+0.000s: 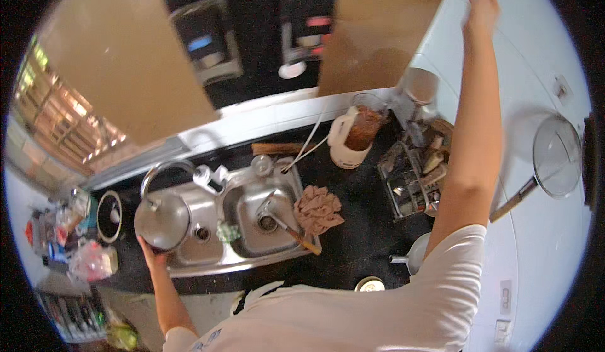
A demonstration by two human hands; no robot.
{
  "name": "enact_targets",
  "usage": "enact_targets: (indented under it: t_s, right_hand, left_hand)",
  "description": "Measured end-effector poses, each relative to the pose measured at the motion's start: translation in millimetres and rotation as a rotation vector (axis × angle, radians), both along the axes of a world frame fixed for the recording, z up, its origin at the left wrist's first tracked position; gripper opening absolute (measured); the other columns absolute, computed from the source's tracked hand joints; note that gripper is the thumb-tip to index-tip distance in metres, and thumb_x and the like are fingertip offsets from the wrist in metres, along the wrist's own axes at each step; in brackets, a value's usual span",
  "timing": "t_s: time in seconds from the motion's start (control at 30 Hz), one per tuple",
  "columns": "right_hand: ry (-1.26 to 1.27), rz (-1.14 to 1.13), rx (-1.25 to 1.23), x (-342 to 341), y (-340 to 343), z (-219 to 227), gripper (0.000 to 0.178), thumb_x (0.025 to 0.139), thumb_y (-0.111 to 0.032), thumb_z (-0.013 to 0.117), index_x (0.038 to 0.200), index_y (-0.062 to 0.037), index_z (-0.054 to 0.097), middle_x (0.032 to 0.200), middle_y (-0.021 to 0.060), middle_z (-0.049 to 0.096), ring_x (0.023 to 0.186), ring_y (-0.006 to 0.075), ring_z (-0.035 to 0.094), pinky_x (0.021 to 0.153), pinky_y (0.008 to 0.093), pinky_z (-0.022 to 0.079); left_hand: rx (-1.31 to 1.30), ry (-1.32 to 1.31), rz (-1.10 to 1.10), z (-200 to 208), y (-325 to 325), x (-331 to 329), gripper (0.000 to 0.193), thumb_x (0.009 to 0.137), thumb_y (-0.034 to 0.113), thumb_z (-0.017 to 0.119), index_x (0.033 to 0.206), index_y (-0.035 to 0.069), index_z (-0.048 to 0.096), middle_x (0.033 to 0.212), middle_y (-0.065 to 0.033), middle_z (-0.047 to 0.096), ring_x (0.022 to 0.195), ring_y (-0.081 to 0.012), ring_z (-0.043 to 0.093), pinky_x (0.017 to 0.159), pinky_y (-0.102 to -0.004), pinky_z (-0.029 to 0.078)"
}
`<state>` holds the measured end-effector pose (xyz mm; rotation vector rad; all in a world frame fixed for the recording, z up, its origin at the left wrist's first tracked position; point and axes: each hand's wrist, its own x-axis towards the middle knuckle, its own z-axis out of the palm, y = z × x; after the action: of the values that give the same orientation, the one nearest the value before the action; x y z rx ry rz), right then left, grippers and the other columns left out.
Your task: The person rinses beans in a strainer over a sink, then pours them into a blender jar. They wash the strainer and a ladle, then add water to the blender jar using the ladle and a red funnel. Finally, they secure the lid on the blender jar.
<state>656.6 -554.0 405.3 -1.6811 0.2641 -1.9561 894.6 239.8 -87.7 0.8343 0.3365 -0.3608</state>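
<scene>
White shirt [328, 320] lies nearest, round metalware [165, 223] beyond the left hand [152, 252] gripping it

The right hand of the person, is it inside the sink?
No, the right hand is raised at the upper right of the view, well apart from the steel double-basin sink.

The right hand [482, 5] is blurred and cut at the fingertips by the upper edge, the left hand [153, 257] has fingers partly hidden behind the round metal vessel [162, 220], and the right arm [465, 169] covers some of the white pan [417, 254].
</scene>
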Motion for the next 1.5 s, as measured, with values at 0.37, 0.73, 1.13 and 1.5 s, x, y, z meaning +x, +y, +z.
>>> enact_targets:
  t_s: [0.37,0.73,1.13,1.5]
  right_hand:
    - [1.291,1.558,1.300,76,504,-508,0.066,0.094,-0.049,0.048,0.141,-0.0051,0.031,0.130,0.0128,0.053,0.080,0.0189,0.063,0.065,0.0285,0.047]
    - [1.150,1.122,2.451,78,646,-620,0.019,0.093,-0.018,0.060,0.090,-0.0085,0.044,0.067,0.0005,0.045,0.053,0.0118,0.045,0.046,0.0273,0.036]
    - [0.784,1.273,1.896,89,671,-584,0.019,0.093,-0.014,0.060,0.090,-0.0070,0.042,0.066,0.0027,0.046,0.049,0.0135,0.042,0.044,0.0278,0.035]
    - [0.976,1.146,1.880,67,680,-605,0.016,0.092,-0.013,0.061,0.094,-0.0056,0.047,0.065,0.0032,0.046,0.047,0.0115,0.039,0.041,0.0275,0.030]
  left_hand:
    - [-0.061,0.177,0.363,-34,39,-68,0.060,0.086,0.053,0.060,0.130,0.013,0.053,0.135,-0.0048,0.052,0.124,-0.0262,0.047,0.106,-0.0519,0.033]
    - [0.504,0.486,-0.311,-71,143,-115,0.036,0.094,0.040,0.053,0.115,0.011,0.054,0.106,-0.0044,0.062,0.089,-0.0157,0.060,0.080,-0.0335,0.052]
    - [0.304,0.299,-0.334,-54,166,-76,0.012,0.092,0.015,0.060,0.100,0.008,0.054,0.089,-0.0025,0.063,0.084,-0.0133,0.062,0.075,-0.0275,0.055]
    - [0.174,0.207,-0.539,-73,163,-84,0.031,0.095,0.031,0.053,0.118,0.011,0.051,0.116,-0.0023,0.059,0.105,-0.0194,0.057,0.092,-0.0428,0.047]
